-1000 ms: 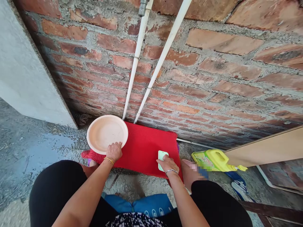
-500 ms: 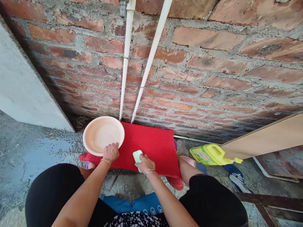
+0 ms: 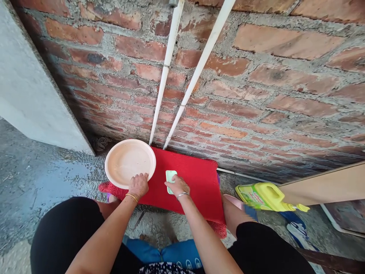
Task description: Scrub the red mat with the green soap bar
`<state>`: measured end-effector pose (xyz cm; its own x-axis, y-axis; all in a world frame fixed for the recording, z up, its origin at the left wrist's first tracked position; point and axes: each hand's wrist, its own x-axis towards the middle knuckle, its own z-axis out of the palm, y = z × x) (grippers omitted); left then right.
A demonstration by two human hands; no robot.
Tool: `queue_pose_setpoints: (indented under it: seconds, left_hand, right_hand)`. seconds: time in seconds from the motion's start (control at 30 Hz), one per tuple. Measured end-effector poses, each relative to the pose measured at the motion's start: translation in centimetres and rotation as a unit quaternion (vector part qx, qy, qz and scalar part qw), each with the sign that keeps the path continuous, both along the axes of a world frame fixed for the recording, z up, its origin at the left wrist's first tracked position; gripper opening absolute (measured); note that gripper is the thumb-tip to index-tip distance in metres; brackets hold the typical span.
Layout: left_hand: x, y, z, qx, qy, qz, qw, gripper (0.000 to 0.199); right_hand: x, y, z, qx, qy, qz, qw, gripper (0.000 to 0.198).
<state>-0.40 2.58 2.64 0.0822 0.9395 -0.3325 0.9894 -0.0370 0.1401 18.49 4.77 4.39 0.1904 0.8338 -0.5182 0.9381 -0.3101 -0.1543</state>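
Observation:
My left hand (image 3: 138, 185) is closed over the near right rim of a pale pink plastic basin (image 3: 129, 158), which sits tilted at the left end of a red, fleecy cloth (image 3: 196, 173). In my right hand (image 3: 180, 186) is a pale green, flat-backed scrub brush (image 3: 171, 176) with a small hole at its far end. The brush lies over the left-middle part of the cloth; its underside is hidden. The cloth lies spread flat in front of my knees, with bunched edges hanging at the left and near right.
Two white pipes (image 3: 167, 68) run down the brick wall (image 3: 137, 49) behind the cloth. On the right lie a yellow detergent jug (image 3: 262, 194) and a blue slipper (image 3: 298, 228). A pale slab (image 3: 42, 83) leans at the left above wet concrete floor (image 3: 65, 171).
My right hand and the brush have slid a little farther toward the wall over the cloth. My left hand stays on the basin rim. The camera view has shifted slightly.

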Motion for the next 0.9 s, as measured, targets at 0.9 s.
queue_pose_setpoints:
  seconds: [0.9]
  left_hand:
    - [0.3, 0.1, 0.1, 0.002, 0.019, -0.005, 1.000, 0.040]
  right_hand:
    - [6.7, 2.8, -0.2, 0.015, -0.034, -0.075, 0.997, 0.042]
